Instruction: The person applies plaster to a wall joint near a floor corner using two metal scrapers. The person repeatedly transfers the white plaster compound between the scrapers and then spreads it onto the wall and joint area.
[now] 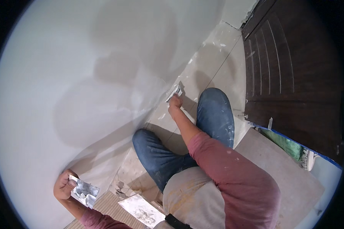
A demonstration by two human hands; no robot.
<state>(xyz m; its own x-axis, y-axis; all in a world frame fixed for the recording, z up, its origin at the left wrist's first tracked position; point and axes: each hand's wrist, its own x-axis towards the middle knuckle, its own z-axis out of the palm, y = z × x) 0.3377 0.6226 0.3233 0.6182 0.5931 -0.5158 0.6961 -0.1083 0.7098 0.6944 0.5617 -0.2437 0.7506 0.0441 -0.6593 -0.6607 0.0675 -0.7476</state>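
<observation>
The right hand [175,101] is closed around a putty knife [175,91] at the bottom of the white wall [65,76]; the left hand [64,186] grips a plaster-smeared trowel [85,191]; a tray [141,210] with plaster lies on the floor [214,72].

Putty knife [175,91] blade detail too small

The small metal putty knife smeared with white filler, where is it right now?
In the head view, the small metal putty knife is in the right hand, pressed low against the white wall where it meets the tiled floor, just beyond the blue-jeaned knees.
</observation>
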